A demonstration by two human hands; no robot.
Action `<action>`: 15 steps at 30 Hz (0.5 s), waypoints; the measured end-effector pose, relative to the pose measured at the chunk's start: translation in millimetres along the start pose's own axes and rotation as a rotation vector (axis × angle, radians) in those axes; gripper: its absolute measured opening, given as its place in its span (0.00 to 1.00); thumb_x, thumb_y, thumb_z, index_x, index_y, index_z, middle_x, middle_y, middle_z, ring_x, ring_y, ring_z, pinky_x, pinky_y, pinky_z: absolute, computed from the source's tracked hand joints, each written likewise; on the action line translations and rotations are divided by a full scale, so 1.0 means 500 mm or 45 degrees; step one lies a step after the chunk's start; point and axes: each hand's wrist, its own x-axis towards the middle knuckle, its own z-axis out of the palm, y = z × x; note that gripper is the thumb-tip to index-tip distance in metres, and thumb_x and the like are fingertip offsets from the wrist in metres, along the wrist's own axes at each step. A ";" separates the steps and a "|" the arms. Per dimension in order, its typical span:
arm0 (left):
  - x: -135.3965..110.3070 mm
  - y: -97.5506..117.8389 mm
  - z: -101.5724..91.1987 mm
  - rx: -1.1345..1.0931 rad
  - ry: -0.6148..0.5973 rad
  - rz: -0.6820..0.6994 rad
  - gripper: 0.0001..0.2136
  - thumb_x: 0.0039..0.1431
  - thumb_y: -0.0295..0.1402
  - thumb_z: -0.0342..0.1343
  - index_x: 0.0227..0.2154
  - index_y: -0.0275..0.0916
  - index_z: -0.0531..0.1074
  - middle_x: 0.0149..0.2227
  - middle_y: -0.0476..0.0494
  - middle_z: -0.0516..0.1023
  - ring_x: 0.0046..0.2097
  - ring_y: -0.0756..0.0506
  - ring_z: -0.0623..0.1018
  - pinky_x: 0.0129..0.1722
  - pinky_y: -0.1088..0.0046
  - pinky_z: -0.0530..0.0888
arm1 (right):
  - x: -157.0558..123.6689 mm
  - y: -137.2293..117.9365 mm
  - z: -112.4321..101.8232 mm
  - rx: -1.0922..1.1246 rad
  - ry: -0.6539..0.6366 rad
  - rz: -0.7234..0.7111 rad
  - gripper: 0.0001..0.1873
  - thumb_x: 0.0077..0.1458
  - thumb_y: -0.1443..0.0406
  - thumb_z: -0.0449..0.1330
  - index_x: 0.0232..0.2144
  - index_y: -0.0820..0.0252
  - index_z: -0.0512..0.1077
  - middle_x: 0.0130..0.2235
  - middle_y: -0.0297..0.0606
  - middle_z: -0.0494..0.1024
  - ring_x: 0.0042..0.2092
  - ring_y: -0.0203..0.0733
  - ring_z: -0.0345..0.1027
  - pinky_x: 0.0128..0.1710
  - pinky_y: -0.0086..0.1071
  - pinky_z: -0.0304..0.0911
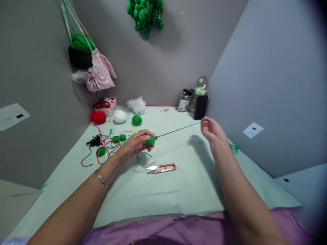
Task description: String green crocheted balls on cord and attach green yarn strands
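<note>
Left grip (pixel 134 145), green piece (pixel 151 141) pinched within

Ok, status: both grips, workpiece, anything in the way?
Left grip holds small rounded green yarn piece. Right grip pinches thin taut dark thread. Copper-coloured metal snips lie nearby, not touching thread.

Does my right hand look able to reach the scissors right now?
Probably yes: nothing visible stands between your right hand and the scissors, though that hand is holding the dark thread taut.
</note>
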 end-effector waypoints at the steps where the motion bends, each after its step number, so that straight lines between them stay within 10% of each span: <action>1: -0.001 0.003 -0.001 -0.016 0.017 -0.003 0.11 0.57 0.39 0.62 0.38 0.38 0.75 0.31 0.44 0.77 0.31 0.49 0.75 0.33 0.74 0.71 | 0.005 -0.003 -0.016 0.017 0.040 0.012 0.21 0.68 0.64 0.53 0.21 0.59 0.62 0.20 0.28 0.62 0.20 0.24 0.56 0.21 0.22 0.55; 4: 0.000 0.003 -0.001 -0.048 0.047 -0.034 0.12 0.58 0.40 0.62 0.41 0.38 0.75 0.32 0.44 0.78 0.30 0.50 0.75 0.32 0.75 0.71 | 0.002 0.003 -0.015 0.085 0.101 0.111 0.21 0.69 0.62 0.53 0.22 0.59 0.64 0.20 0.27 0.60 0.19 0.25 0.52 0.18 0.22 0.51; 9: 0.005 -0.011 0.004 -0.027 0.061 -0.053 0.13 0.58 0.40 0.64 0.40 0.38 0.76 0.36 0.44 0.78 0.32 0.51 0.75 0.35 0.75 0.72 | -0.058 0.048 0.120 0.125 -0.073 0.265 0.07 0.53 0.65 0.68 0.30 0.62 0.74 0.28 0.37 0.74 0.24 0.27 0.57 0.20 0.25 0.54; 15: 0.006 -0.013 0.009 -0.051 0.084 -0.095 0.15 0.54 0.41 0.67 0.39 0.36 0.76 0.38 0.42 0.80 0.30 0.52 0.74 0.32 0.75 0.71 | -0.155 0.049 0.234 -0.180 -0.890 0.337 0.23 0.61 0.49 0.59 0.42 0.64 0.77 0.35 0.41 0.78 0.30 0.35 0.69 0.29 0.29 0.63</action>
